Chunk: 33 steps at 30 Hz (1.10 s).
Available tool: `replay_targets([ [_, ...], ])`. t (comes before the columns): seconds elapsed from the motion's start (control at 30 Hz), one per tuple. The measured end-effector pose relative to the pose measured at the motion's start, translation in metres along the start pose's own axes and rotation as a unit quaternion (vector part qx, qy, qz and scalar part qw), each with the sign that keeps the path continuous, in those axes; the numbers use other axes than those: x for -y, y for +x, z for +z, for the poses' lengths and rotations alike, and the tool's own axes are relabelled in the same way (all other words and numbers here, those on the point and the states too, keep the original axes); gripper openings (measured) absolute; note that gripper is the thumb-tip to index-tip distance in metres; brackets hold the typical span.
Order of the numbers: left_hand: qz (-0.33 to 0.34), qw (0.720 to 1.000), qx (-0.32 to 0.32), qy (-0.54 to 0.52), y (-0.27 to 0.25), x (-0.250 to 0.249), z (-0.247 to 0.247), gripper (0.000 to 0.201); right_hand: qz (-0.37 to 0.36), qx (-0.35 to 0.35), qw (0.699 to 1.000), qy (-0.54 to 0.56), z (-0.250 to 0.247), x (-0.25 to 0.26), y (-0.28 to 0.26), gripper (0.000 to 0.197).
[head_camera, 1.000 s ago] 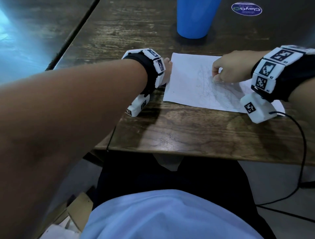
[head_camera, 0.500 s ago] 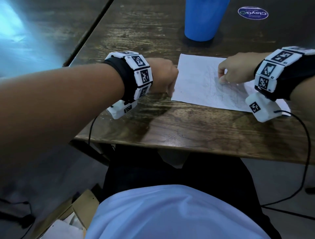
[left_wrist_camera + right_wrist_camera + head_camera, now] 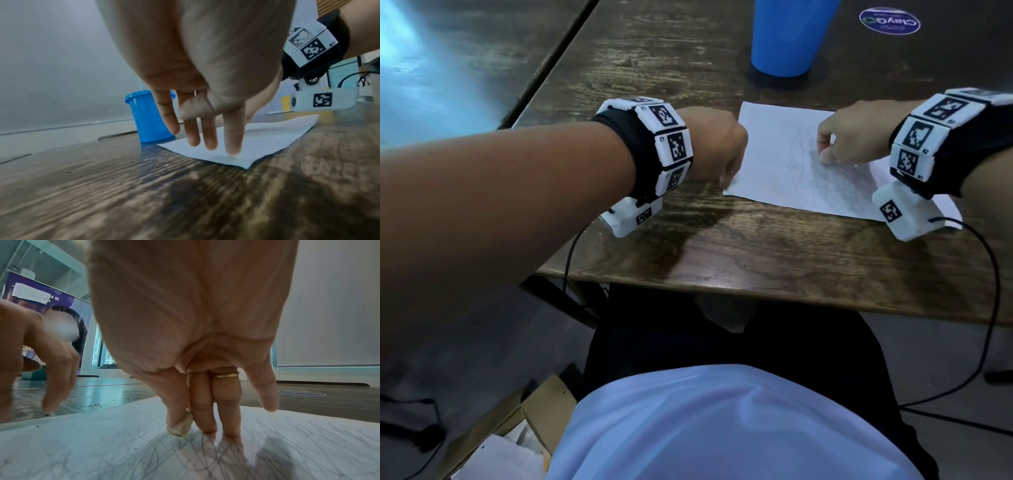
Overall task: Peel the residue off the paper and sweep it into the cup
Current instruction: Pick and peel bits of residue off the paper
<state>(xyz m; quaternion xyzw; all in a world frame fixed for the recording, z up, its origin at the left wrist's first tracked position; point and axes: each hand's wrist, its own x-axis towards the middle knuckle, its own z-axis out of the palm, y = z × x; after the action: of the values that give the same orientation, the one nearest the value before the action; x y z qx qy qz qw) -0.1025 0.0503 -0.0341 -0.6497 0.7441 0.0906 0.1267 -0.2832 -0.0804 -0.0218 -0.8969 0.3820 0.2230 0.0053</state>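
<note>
A white paper (image 3: 784,154) with faint pencil scribbles lies flat on the dark wooden table (image 3: 756,253). My left hand (image 3: 726,181) presses straight fingertips (image 3: 232,151) onto the paper's near left corner. My right hand (image 3: 825,155) rests on the middle of the sheet and pinches a small whitish eraser (image 3: 182,426) between thumb and fingers, its end touching the scribbles. Dark residue crumbs (image 3: 90,405) lie on the table just past the paper's left edge. The blue cup (image 3: 787,37) stands upright beyond the paper's far edge.
A round sticker (image 3: 890,20) sits on the table at the far right. The table's near edge (image 3: 756,294) runs just above my lap. A black cable (image 3: 993,274) hangs from the right wrist unit. Cardboard (image 3: 544,411) lies on the floor at the lower left.
My left hand slid along the paper's left edge toward me, from the far corner to the near corner, and turned. My right hand stayed on the sheet with the eraser.
</note>
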Motion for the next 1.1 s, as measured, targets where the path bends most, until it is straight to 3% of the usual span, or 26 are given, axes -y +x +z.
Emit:
replay_targets([
  [0.17, 0.018, 0.998, -0.04, -0.035, -0.004, -0.011, 0.004, 0.051, -0.005, -0.004, 1.0, -0.008, -0.001, 0.001, 0.001, 0.014],
  [0.23, 0.022, 0.999, -0.026, -0.027, -0.002, -0.012, 0.008, 0.041, -0.004, -0.003, 1.0, -0.012, -0.001, 0.002, 0.001, 0.014],
  [0.3, 0.0, 1.0, -0.016, -0.011, -0.002, -0.009, 0.006, 0.024, -0.002, -0.002, 1.0, -0.011, -0.001, 0.002, 0.001, 0.014],
  [0.47, -0.07, 0.997, -0.028, -0.028, 0.001, 0.001, -0.011, 0.037, -0.003, -0.007, 1.0, -0.006, 0.0, 0.003, 0.0, 0.014],
  [0.6, -0.082, 0.992, -0.083, -0.05, 0.007, 0.007, -0.022, 0.039, -0.002, -0.007, 1.0, -0.006, 0.001, 0.001, 0.0, 0.014],
  [0.8, -0.123, 0.985, -0.098, -0.076, 0.022, 0.019, -0.028, 0.039, -0.009, -0.012, 1.0, -0.017, 0.003, -0.001, 0.0, 0.014],
  [1.1, -0.067, 0.989, -0.066, -0.11, 0.059, -0.01, -0.021, 0.056, -0.028, -0.016, 0.999, -0.013, 0.013, -0.012, 0.005, 0.012],
])
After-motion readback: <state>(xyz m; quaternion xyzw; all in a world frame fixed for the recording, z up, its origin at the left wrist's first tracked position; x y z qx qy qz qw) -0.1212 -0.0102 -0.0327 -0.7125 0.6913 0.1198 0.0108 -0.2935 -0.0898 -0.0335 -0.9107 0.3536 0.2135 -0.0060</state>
